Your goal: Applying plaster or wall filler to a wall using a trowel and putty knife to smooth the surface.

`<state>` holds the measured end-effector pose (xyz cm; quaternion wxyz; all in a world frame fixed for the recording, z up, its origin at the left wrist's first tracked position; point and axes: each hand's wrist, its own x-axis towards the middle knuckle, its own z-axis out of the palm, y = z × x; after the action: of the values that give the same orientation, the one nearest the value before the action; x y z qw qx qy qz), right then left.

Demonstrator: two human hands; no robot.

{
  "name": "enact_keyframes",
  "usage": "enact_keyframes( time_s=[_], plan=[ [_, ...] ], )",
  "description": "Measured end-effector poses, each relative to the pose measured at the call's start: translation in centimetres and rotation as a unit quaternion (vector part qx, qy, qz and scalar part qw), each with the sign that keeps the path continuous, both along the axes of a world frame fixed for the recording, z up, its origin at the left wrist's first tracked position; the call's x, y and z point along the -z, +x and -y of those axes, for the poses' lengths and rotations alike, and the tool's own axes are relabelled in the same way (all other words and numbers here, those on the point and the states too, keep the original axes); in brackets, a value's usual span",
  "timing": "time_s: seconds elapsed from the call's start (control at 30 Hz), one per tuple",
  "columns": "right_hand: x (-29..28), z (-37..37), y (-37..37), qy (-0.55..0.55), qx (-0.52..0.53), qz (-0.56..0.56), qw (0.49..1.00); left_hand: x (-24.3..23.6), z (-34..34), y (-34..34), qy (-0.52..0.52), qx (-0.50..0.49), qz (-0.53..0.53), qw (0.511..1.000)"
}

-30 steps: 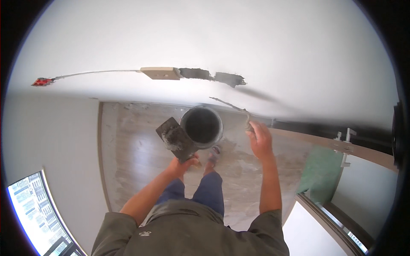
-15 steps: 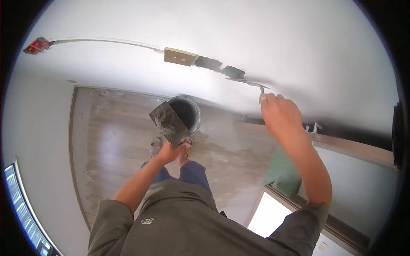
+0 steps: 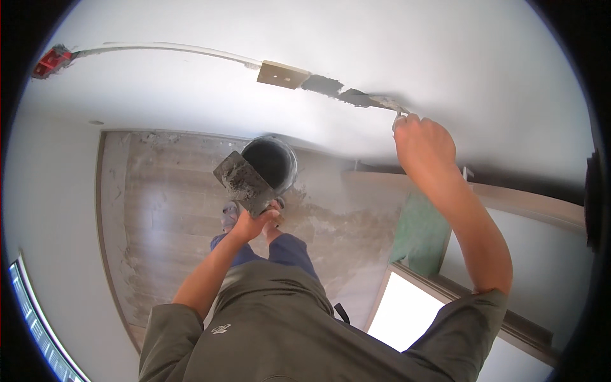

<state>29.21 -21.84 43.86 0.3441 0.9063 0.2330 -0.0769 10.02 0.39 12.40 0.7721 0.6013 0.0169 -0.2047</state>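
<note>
My right hand [image 3: 428, 145] is closed round the handle of a trowel [image 3: 387, 102], whose thin blade lies against the white wall. Along the blade's left end runs a strip of wet grey mortar [image 3: 323, 84] filling a groove, ragged at its edges. A tan cover plate [image 3: 282, 74] sits at the strip's other end. Lower down, my left hand [image 3: 253, 224] grips a flat dark mortar board [image 3: 237, 178], tilted, with lumps of grey mortar on it. Part of a bucket [image 3: 293, 167] with a grey-smeared rim shows behind the board.
A thin filled groove [image 3: 159, 46] leads left from the cover plate to a red wall box [image 3: 51, 62]. Pale, mortar-stained floor [image 3: 172, 210] lies below. To the right are a ledge [image 3: 528, 202] along the wall and a green sheet [image 3: 417, 232].
The trowel and my right hand have moved right and slightly up along the wall. The dark mortar strip reaches farther right. My left hand still holds the board over the bucket.
</note>
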Motion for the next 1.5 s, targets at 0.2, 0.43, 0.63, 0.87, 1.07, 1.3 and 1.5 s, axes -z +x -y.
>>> enact_keyframes(
  time_s=[0.2, 0.43, 0.63, 0.87, 1.07, 1.3, 1.5],
  plan=[
    [-0.4, -0.9, -0.5, -0.026, -0.006, 0.024, 0.999, -0.8, -0.5, -0.1, 0.017, 0.009, -0.013, 1.000],
    [-1.4, -1.3, -0.9, -0.020, 0.000, 0.041, 0.999, -0.1, -0.6, -0.2, -0.018, 0.004, -0.021, 1.000],
    [-2.0, -1.8, -1.4, -0.024, 0.013, 0.036, 0.999, 0.0, -0.7, -0.4, -0.017, 0.005, -0.007, 1.000],
    [-2.2, -1.6, -2.1, -0.016, 0.011, 0.058, 0.998, -0.3, -0.9, -0.6, -0.016, 0.024, -0.018, 0.999],
    [-2.6, -0.7, -3.1, -0.010, 0.024, 0.067, 0.997, -0.3, -0.6, -0.7, -0.004, 0.015, -0.001, 1.000],
    [-5.2, 2.0, -6.5, 0.103, 0.115, 0.048, 0.987, -1.0, -0.8, -0.5, 0.031, 0.022, -0.024, 0.999],
    [2.6, 9.1, -10.1, 0.275, 0.119, 0.017, 0.954, -1.5, -0.8, -0.3, 0.031, 0.035, -0.034, 0.998]
  ],
)
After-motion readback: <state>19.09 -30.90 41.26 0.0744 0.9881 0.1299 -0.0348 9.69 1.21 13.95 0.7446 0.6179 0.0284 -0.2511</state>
